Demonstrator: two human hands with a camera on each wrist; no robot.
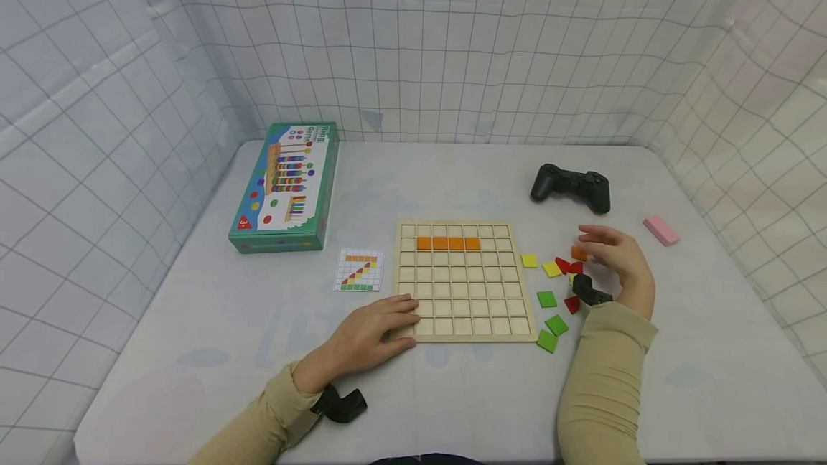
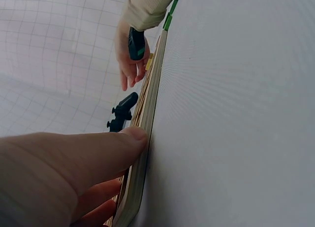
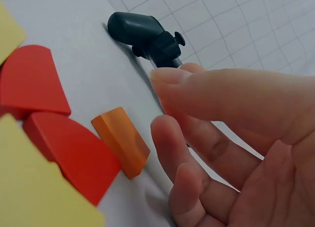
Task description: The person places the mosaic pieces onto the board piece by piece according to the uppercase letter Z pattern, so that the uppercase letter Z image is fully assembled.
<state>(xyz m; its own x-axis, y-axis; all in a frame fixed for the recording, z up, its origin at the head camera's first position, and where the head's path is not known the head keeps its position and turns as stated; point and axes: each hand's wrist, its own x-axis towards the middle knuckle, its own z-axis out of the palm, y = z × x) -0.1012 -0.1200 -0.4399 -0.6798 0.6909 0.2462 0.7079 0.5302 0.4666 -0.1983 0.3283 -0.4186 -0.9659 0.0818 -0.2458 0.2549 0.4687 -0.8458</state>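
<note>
A wooden grid board point(image 1: 460, 293) lies flat, with several orange square tiles point(image 1: 448, 243) in a row in its second row of cells. My left hand point(image 1: 371, 332) rests on the board's lower left corner; in the left wrist view its thumb point(image 2: 106, 150) touches the board's edge. Over the loose tiles on the right hovers my right hand point(image 1: 614, 257), fingers loosely bent and nothing between them. Beside those fingertips an orange tile point(image 3: 122, 142) lies on the table, next to red rounded pieces point(image 3: 74, 150) and yellow tiles point(image 3: 34, 180).
Green squares point(image 1: 546, 299) lie right of the board. Left of it is a pattern card point(image 1: 359, 270) with coloured squares. A boxed ring game point(image 1: 284, 189) stands at the back left. A black game controller point(image 1: 571, 189) and a pink block point(image 1: 661, 230) are at the back right.
</note>
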